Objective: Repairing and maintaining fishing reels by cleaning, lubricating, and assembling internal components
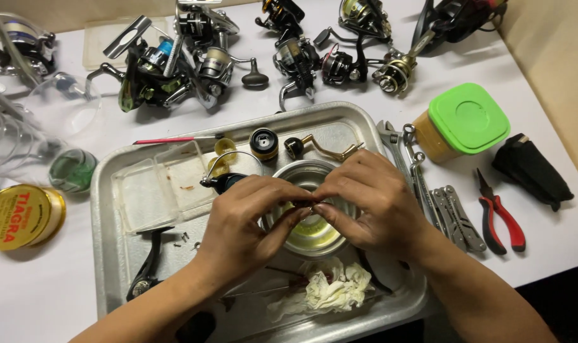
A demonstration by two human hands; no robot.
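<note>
Small part: a tiny dark metal piece (308,207) sits pinched between the fingertips of both my hands, right above the round metal bowl (288,173) in the middle of the tray; too small to tell what it is.
Left hand: my left hand (244,222) is closed around the piece, thumb and forefinger pressed on it from the left.
Right hand: my right hand (371,203) nips the same piece from the right, fingers curled in, touching the left fingertips.
Tray: the metal tray (108,209) lies near the front edge of the desk and carries the bowl, a clear plastic box (155,190) at its left side, a crumpled white rag (336,289) by its front edge, and a gold reel handle (321,149) at its back edge.
Right of tray: wrenches (397,143), a folding multi-tool (457,219) and red-handled pliers (502,216) lie just beside it; a green-lidded jar (467,119) stands further back.
Back edge of desk: several fishing reels (168,70) lie in a row.
Left edge of desk: a gold line spool (22,216).
</note>
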